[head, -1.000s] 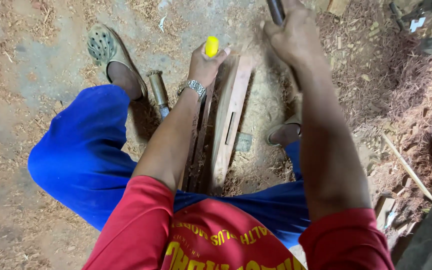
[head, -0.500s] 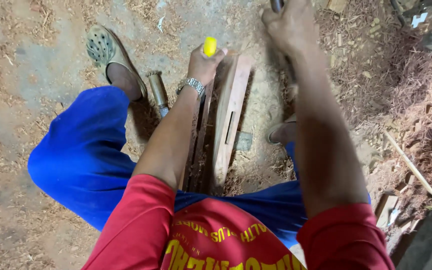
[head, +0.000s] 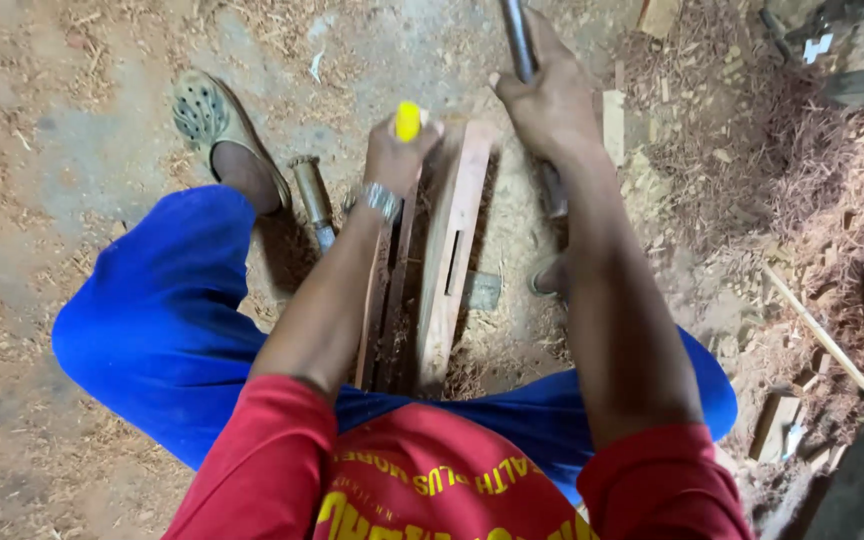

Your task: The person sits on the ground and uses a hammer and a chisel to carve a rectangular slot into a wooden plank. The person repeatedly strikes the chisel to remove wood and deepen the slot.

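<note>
Chisel with yellow handle (head: 408, 121), seen from above: only the handle's rounded top shows, rising out of the left hand (head: 397, 155), whose fingers are clenched round it; the blade is hidden below the fist, over the far end of the grooved wooden piece (head: 452, 250) lying between the legs. The right hand (head: 549, 105) is raised above and to the right, its fingers wrapped tightly round a dark metal bar (head: 518, 40) whose upper end runs out of the picture. A metal watch (head: 382, 200) sits on the left wrist.

Judgement on technique: the handle is best kept upright and steady, the fist held low so the yellow top stays exposed, and any blow from the bar brought squarely onto that top, clear of the knuckles; the workpiece looks braced between the legs, which should keep it from shifting.

Counts: one yellow-handled tool; one metal bar; one slotted timber, with darker slats (head: 384, 290) lying touching it on its left, their number uncertain; one spare wood-handled tool (head: 312, 195) lying on the ground beside the left foot; two sandals, the left one perforated (head: 212, 125), the right one (head: 549, 275) mostly hidden by the forearm. Sawdust and shavings (head: 752, 160) cover the floor.
</note>
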